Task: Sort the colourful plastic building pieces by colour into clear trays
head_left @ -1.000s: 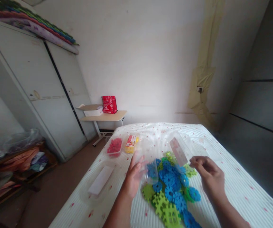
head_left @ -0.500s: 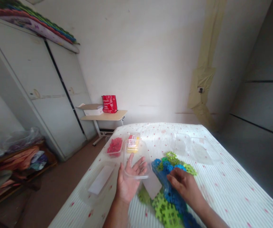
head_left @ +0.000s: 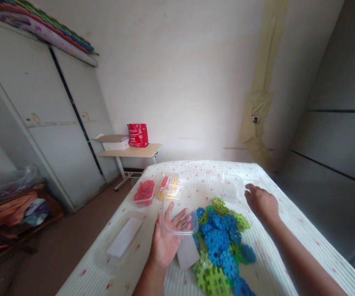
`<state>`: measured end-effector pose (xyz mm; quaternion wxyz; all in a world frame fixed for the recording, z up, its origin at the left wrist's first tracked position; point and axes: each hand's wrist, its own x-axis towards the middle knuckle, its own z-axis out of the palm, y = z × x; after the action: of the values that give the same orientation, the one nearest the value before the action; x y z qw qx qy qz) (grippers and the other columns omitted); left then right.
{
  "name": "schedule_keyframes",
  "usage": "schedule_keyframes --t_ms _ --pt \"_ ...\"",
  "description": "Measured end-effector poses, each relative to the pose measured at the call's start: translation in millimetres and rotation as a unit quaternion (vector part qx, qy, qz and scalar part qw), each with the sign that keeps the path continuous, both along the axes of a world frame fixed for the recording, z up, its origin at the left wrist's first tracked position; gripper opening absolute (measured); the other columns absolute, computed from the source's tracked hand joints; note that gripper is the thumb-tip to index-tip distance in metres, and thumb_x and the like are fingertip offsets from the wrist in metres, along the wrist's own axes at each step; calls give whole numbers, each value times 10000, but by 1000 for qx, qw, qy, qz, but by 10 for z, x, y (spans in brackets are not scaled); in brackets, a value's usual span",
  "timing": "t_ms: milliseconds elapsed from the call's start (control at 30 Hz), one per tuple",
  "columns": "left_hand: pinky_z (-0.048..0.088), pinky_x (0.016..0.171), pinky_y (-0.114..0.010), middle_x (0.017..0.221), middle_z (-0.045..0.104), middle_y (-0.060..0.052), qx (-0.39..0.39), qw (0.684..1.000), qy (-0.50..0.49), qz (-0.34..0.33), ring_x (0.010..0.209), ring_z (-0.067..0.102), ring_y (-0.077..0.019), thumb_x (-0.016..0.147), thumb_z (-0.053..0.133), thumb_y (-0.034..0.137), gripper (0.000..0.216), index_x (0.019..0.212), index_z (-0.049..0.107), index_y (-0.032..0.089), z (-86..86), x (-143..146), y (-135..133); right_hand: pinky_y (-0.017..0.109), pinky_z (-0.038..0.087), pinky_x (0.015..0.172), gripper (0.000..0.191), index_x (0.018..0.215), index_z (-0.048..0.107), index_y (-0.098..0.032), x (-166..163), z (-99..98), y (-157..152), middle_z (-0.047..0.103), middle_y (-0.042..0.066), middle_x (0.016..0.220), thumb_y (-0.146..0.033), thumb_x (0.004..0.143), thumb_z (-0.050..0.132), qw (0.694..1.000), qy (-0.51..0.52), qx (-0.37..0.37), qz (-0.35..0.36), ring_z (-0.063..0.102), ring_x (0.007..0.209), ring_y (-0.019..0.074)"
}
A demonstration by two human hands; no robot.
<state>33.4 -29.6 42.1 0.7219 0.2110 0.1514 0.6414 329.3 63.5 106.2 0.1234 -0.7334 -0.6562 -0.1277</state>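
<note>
My left hand (head_left: pixel 166 238) is palm up, holding a clear plastic container (head_left: pixel 180 233) from beneath and behind; its spread fingers show through the plastic. My right hand (head_left: pixel 263 202) reaches over the far right of the table, its fingers bent and slightly apart beside a clear plastic box (head_left: pixel 231 187). Anything under that hand is hard to make out. Between my arms lies a loose heap of blue notched discs (head_left: pixel 217 240) and green lattice-like pieces (head_left: pixel 216 281). A whitish rectangular slip (head_left: pixel 187 253) lies by the heap, below the held container.
Red pieces fill a clear box (head_left: pixel 144 201) at the left, next to a labelled box of yellow pieces (head_left: pixel 168 181). A clear lid-like tray with a white slip (head_left: pixel 124 237) lies nearer. Behind stands a small side table (head_left: pixel 146 150) with a red bag (head_left: pixel 138 135).
My right hand has moved from the heap to the far right of the table. The blue pieces, blurred before, now lie spread in the heap. My left hand still holds the container.
</note>
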Motion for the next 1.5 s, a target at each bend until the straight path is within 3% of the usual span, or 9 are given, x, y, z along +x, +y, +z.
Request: schedule_keyframes --t_ms 200,400,667,933,1267,1500 --pt "333 943 -474 1208 577 -161 -10 1000 9 12 1047 575 -293 799 411 618 738 1421 195 284 23 12 -12 388 455 719 455 1122 512 -112 -141 27 369 646 200 1016 -449 836 406 988 84 -107 -69 616 954 323" --pt "324 962 -473 1220 571 -169 -9 1000 16 16 1054 572 -287 823 436 549 715 1428 170 273 18 -6 -18 371 455 757 528 1172 451 -79 -170 -156 618 616 223 1081 -463 810 439 975 144 -144 -90 610 987 304" --pt "300 986 -500 1246 550 -167 -1 1000 23 18 1071 563 -293 836 446 499 697 1430 150 285 -21 -26 -3 323 462 752 450 1164 441 -42 -61 -297 824 626 215 1048 -297 795 468 970 170 -144 -99 620 978 276" --pt "295 991 -515 1236 557 -170 1 998 54 37 1064 570 -295 834 481 453 701 1429 157 275 -12 -3 -11 330 469 740 363 1105 524 -61 84 -295 952 622 225 1063 -156 764 441 972 162 -141 -96 630 955 275" --pt "311 970 -495 1213 568 -176 -23 1000 3 11 1020 586 -291 799 422 602 765 1430 148 267 31 16 -20 315 474 698 372 1095 542 -30 318 -319 980 624 233 1048 -159 760 447 972 150 -144 -113 626 958 291" --pt "317 960 -487 1218 563 -173 -22 1000 2 16 1021 585 -285 804 419 596 762 1431 129 274 31 26 -20 305 469 668 369 1107 551 -44 366 -292 944 625 237 1041 -166 772 456 973 140 -136 -125 635 934 277"
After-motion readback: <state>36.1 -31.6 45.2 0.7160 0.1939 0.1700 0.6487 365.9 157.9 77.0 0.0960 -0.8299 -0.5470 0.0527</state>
